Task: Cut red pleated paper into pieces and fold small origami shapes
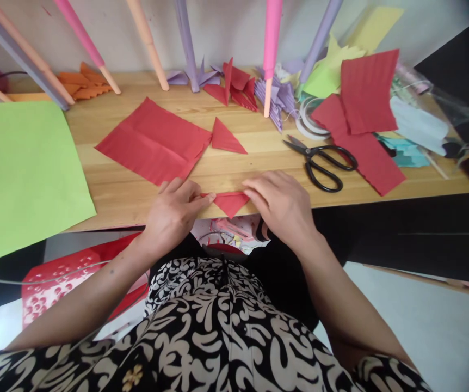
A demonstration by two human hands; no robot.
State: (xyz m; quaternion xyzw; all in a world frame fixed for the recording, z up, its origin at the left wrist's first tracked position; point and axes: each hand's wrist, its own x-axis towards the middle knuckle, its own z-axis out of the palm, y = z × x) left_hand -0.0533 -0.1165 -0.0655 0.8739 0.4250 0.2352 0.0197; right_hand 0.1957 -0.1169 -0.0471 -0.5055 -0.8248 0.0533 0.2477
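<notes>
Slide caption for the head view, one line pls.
Left hand and right hand hold red paper at the near edge of a wooden table, black scissors lying to the right.

ends of small red piece [231, 206] partly hidden by left hand [172, 211] and right hand [282, 204]; green sheet [22, 174] cut by left edge; coloured rods [273, 32] cut by top edge; clear wrapping [457, 110], far right, blurred; red patterned thing [75, 262] partly behind left forearm [108, 286]

A sheet [18, 174] lies on the surface [265, 163] at frame left, scissors [309, 153] right of centre, held paper [231, 203] between them.
</notes>
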